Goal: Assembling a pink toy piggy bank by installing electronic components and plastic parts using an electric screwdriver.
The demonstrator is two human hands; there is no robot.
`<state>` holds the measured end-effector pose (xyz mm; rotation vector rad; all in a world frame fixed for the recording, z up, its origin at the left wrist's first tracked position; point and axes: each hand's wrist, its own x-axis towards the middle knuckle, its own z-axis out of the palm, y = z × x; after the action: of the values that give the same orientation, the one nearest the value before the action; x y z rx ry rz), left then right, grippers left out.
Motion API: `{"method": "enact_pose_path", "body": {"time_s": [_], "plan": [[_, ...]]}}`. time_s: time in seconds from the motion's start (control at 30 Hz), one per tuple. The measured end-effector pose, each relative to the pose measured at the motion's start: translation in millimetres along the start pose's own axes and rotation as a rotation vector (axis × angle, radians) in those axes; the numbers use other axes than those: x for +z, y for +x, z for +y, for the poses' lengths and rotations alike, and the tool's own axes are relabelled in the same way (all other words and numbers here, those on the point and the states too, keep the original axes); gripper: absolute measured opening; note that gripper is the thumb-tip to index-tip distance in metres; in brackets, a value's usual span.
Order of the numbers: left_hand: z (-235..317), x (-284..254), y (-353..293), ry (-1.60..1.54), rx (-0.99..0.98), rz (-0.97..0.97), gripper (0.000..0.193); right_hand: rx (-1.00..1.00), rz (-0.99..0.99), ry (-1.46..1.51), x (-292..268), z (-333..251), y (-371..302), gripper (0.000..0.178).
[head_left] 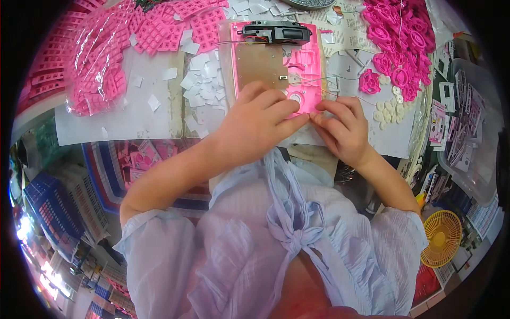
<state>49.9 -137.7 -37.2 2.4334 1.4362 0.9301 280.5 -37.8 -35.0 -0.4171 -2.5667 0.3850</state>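
Note:
On the work table lies a pink plastic housing (313,53) with a brown circuit board (260,64) and a black rectangular part (274,32) across its far end. My left hand (260,114) rests over the near left part of the housing, fingers bent, its thumb reaching to the near right corner. There my right hand (342,126) meets it, thumb and fingertips pinched together. Whatever small piece lies between the fingertips is too small to make out. Thin wires (334,78) run from the housing toward the right. A white ring (296,98) shows inside it, beside my left fingers.
Pink rose-shaped parts (398,58) and small white round pieces (390,111) lie at the right. White paper squares (199,85), pink grid parts (159,26) and a clear bag of them (98,64) cover the left. A striped crate (106,175) stands below the table edge, and a yellow basket (441,238) at lower right.

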Motion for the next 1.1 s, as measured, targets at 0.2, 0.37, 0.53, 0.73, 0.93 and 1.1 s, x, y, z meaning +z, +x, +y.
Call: {"method": "enact_pose_path", "body": {"time_s": [0.2, 0.37, 0.53, 0.73, 0.93, 1.1], "plan": [[4.3, -1.3, 0.4, 0.143, 0.045, -0.13, 0.039, 0.053, -0.088, -0.108, -10.0, -15.4, -0.7, 0.04], [3.9, -8.9, 1.6, 0.192, 0.097, -0.187, 0.041, 0.111, -0.246, 0.107, -30.3, -10.6, 13.4, 0.045], [-43.3, -33.2, 49.6, 0.045, -0.159, 0.156, 0.046, 0.347, 0.075, 0.386, -51.4, 18.9, 40.1, 0.037], [-93.8, -10.3, 72.4, 0.327, -0.136, 0.057, 0.048, 0.372, 0.017, 0.372, -42.7, 12.2, 45.8, 0.029], [-54.8, -22.1, 61.4, 0.13, -0.118, 0.12, 0.042, 0.531, -0.301, 0.485, -28.1, -1.4, 27.0, 0.02], [-15.2, -12.4, 34.0, 0.085, -0.167, 0.23, 0.042, 0.779, -0.442, 0.498, -22.0, -6.9, 32.6, 0.014]]}}
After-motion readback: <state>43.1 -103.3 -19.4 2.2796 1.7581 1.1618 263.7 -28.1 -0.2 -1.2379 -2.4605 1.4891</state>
